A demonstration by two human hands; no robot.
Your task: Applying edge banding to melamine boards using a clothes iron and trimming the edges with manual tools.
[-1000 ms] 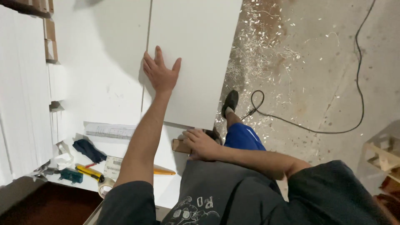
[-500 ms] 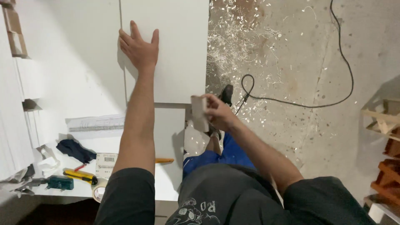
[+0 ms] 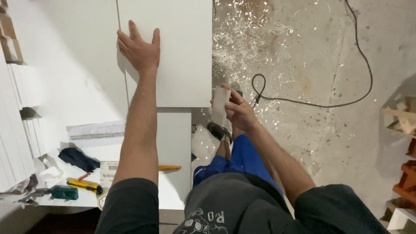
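Concrete floor (image 3: 329, 143) strewn with shavings, beside a white counter (image 3: 65, 86).
A white panel (image 3: 182, 56) lies on the counter under the flat, open left hand (image 3: 139, 50); the right hand (image 3: 238, 110) grips a small pale block (image 3: 220, 104) just off the panel's edge.

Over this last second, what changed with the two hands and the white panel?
The right hand came up from beside the knee, where it lay a second ago, and now holds a small pale block by the edge of the white panel. The left hand stayed flat on that panel. The yellow utility knife and the black cable kept their places.
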